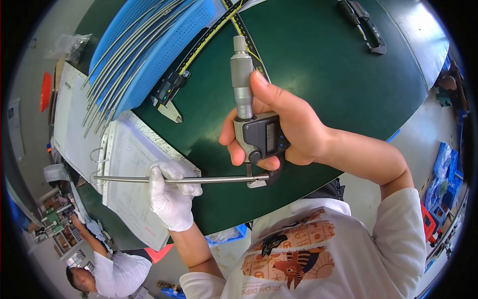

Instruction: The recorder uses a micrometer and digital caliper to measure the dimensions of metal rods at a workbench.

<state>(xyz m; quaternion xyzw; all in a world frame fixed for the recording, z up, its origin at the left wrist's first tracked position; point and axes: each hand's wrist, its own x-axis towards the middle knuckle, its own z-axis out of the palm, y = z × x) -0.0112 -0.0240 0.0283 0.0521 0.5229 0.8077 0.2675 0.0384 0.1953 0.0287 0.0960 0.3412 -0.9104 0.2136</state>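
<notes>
My right hand (294, 119) is bare and wrapped round a digital micrometer (242, 74), its thumb on the grey barrel. The micrometer's display faces up, and its frame hangs down over the end of a thin metal rod (219, 180). That rod end lies between the micrometer's measuring faces; whether both touch it I cannot tell. In a white glove, my left hand (172, 194) pinches the rod near its middle, keeping it roughly level above the table's near edge. The rod's left end reaches over an open ring binder (129, 199) with printed sheets.
A blue basket (164, 55) with several long metal rods stands at the upper left. Beside it lie a digital caliper (169, 89) and a black-and-yellow scale. Another micrometer (366, 27) rests at the far right of the green table (318, 60). A person (109, 269) works at the lower left.
</notes>
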